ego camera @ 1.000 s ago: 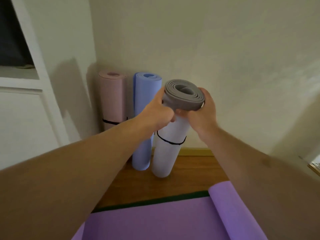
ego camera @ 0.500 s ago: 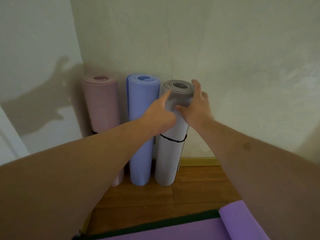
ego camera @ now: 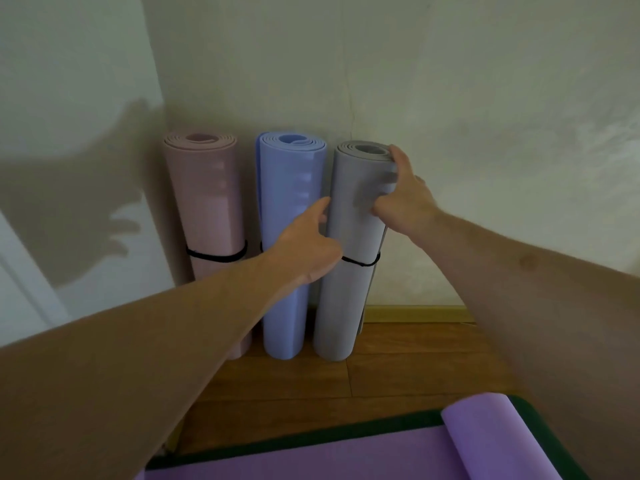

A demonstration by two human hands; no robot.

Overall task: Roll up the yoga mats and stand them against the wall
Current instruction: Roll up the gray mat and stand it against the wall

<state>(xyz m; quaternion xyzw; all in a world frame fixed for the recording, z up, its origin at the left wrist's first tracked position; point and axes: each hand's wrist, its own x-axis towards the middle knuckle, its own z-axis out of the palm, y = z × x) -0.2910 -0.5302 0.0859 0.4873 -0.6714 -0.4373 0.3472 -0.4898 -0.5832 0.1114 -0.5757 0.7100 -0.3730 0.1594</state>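
Three rolled mats stand upright in the corner against the wall: a pink mat (ego camera: 207,202), a blue mat (ego camera: 289,188) and a grey mat (ego camera: 349,289), the pink and grey ones each bound by a black band. My right hand (ego camera: 405,199) grips the grey mat near its top, thumb over the rim. My left hand (ego camera: 308,244) touches the grey mat's left side with its fingers extended, in front of the blue mat. A purple mat (ego camera: 311,459) lies flat on the floor at the bottom, its right end partly rolled.
The cream wall (ego camera: 485,133) meets a side wall at the corner behind the pink mat. A wooden floor (ego camera: 398,368) runs between the standing mats and a dark green mat edge (ego camera: 311,441) under the purple one. A yellow skirting board (ego camera: 415,313) lines the wall.
The grey mat has gone from tilted and held out in both hands to standing upright beside the blue mat. My left hand slid down its side; my right hand stays at the top.
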